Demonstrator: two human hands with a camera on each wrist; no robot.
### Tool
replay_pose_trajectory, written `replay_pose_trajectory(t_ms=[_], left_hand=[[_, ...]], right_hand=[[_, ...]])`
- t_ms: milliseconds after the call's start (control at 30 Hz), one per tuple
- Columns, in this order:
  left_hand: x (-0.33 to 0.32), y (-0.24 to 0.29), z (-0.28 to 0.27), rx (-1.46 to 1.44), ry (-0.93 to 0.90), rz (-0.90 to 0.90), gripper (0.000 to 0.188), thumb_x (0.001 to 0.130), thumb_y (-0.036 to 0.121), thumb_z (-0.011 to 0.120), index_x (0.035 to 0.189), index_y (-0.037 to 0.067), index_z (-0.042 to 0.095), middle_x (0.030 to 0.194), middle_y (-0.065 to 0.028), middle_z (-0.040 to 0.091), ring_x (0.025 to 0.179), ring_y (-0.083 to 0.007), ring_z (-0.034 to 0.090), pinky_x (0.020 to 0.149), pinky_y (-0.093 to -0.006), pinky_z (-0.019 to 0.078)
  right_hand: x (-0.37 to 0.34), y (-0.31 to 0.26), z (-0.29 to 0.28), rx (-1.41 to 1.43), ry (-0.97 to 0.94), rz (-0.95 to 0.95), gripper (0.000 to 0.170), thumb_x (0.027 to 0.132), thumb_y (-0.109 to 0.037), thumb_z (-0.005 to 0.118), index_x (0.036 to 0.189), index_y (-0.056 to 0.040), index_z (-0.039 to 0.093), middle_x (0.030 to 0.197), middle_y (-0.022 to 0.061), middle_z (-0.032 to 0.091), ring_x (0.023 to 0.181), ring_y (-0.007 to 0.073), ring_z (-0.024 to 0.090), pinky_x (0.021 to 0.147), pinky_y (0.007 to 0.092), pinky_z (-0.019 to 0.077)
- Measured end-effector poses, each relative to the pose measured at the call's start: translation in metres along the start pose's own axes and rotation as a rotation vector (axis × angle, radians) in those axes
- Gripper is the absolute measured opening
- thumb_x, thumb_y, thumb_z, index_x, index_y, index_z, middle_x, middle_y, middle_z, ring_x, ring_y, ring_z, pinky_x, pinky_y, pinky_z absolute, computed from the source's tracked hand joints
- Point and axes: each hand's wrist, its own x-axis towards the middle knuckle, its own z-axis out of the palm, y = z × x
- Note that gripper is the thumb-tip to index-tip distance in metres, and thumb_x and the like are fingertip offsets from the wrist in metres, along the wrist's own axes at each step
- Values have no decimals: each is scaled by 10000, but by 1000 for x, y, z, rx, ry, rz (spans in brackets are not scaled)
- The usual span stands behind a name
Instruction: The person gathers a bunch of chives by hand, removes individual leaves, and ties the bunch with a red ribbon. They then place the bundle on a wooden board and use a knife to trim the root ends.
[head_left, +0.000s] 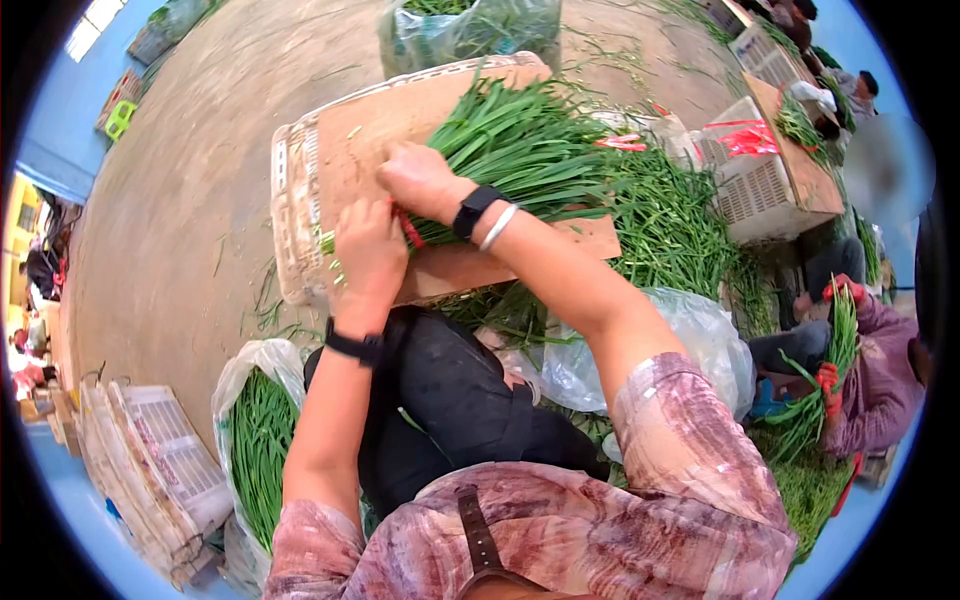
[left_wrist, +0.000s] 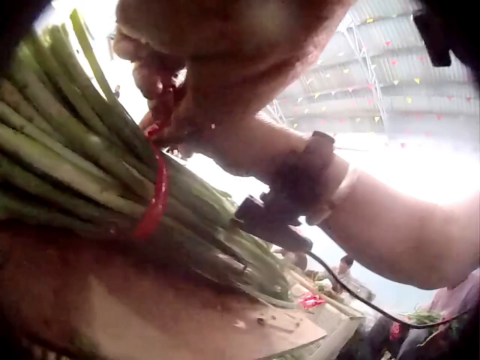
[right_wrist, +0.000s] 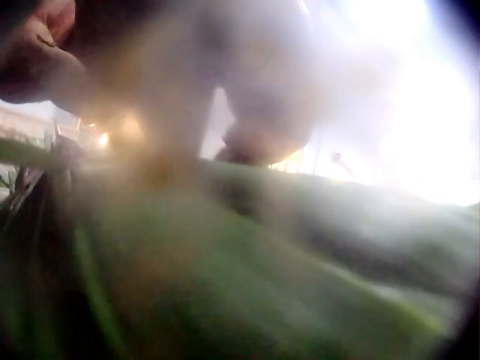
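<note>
A bundle of long green stalks (head_left: 520, 150) lies on a cardboard sheet (head_left: 360, 130), with a red tie (head_left: 411, 231) around its stem end. My left hand (head_left: 370, 250) has curled fingers pinching the tie at the bundle's near side. Just beyond it, my right hand (head_left: 425, 180) is bent over the stems. The left wrist view shows the right hand (left_wrist: 225, 67) pinching an end of the red tie (left_wrist: 157, 199) above the stalks (left_wrist: 67, 157). Blurred leaves (right_wrist: 225, 270) fill the lower right wrist view, and most finger detail there is lost.
The cardboard rests on a pale plastic crate (head_left: 293, 215). Loose greens (head_left: 670, 220) are heaped at the right, beside another crate (head_left: 745, 185). Bagged greens (head_left: 262, 440) stand at lower left, near stacked crates (head_left: 160, 460). A seated person (head_left: 880, 370) holds stalks at far right.
</note>
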Motion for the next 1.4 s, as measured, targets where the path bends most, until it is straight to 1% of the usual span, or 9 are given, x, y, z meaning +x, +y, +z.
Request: replay_pose_trajectory(t_ms=[100,167,233,367,500,633,800,1200,1400], left_hand=[[-39,3,5,-847,-96,-847,268,840,269,665,876,10,609,972,-106,636,808,-224,602,646,-350,472],[-43,10,-7,-1580,-406,-1406,600,802,446,691,1093,-46,508,1026,-152,615,906,-245,610,733,-363,522],[-44,16,2,-2039,-374,-1788,683,791,445,700,1207,-32,444,1186,-213,529,1079,-321,547,942,-446,472],[-38,27,3,-2083,-55,-1600,762,730,480,742,1261,12,458,1238,-147,514,1074,-295,523,896,-459,501],[-82,-69,39,-2972,-671,-660,573,839,451,645,1239,72,484,1214,-123,529,1138,-222,496,929,-413,467],[15,-36,-72,-1744,313,-917,406,889,322,622,1172,35,572,1042,-89,632,809,-164,598,635,-304,529],[77,-10,-141,-772,297,-299,383,876,137,628,1152,-117,551,1148,-139,609,950,-181,612,822,-306,508],[12,18,14,75,-420,277,935,549,250,855,1332,41,390,1235,-127,528,1132,-325,506,963,-447,389],[23,26,19,165,-544,286,1022,519,277,868,1368,47,349,1266,-133,520,1166,-313,492,983,-453,357]], right_hand=[[8,2,1,0,255,-202,119,741,-188,629,786,-99,694,829,138,669,857,292,652,697,423,521],[17,1,4,152,-419,-4,215,726,-236,685,889,-96,693,929,144,676,889,308,654,749,440,496],[7,-4,-1,193,-381,-24,215,734,-236,629,809,-44,692,849,157,683,842,345,658,733,546,485],[-4,-21,-19,191,-347,68,240,745,-241,609,911,-90,695,952,146,682,925,330,649,801,538,449],[-9,-38,-39,440,-137,155,205,666,-259,701,775,-85,699,815,160,674,848,336,654,768,532,457],[18,-75,-63,570,466,188,157,612,-193,620,726,-87,640,759,173,631,759,375,604,682,468,463],[23,-83,-109,1237,895,-252,365,660,-78,501,976,2,664,901,236,635,877,391,607,820,424,485],[-464,87,-67,-141,-246,657,869,649,-312,786,1371,-86,360,1253,223,493,1098,380,523,861,453,461],[-540,22,-61,41,-816,1130,765,830,-175,606,1455,-215,167,1267,252,486,1017,410,575,826,489,471]])
